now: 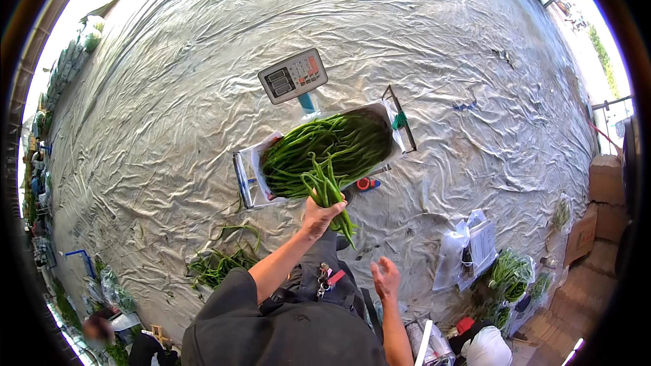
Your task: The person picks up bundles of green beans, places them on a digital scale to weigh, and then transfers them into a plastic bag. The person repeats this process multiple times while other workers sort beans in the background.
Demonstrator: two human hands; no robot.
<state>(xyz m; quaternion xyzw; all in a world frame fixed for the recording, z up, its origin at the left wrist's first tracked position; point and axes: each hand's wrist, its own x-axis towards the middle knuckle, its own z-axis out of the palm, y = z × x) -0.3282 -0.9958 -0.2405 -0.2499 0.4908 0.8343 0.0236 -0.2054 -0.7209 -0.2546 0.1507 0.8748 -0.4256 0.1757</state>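
The left hand (319, 217) was closed around a small bunch of long green beans (329, 193), fingers wrapped about the stems, with the pods sticking out above and below the fist. It held them just near of a platform scale (245, 179), on which a white-lined tray was heaped with a large pile of green beans (325, 149). The bunch in the hand touched or nearly touched the near edge of that pile; the view did not settle which. The scale's display head (293, 75) stood on a short post at the far side, tilted up.

The right hand (385, 276) hung free, nearer and to the right, fingers spread and loosely curled, holding nothing.

A wide, crinkled plastic sheet (169, 95) covered the ground all around. On it, to the near left, lay a loose scatter of beans (220, 264). A small red and blue object (366, 183) lay just right of the scale's near corner. Farther right, clear plastic bags (468, 251) and bagged greens (512, 274) sat near some cardboard boxes (603, 196).
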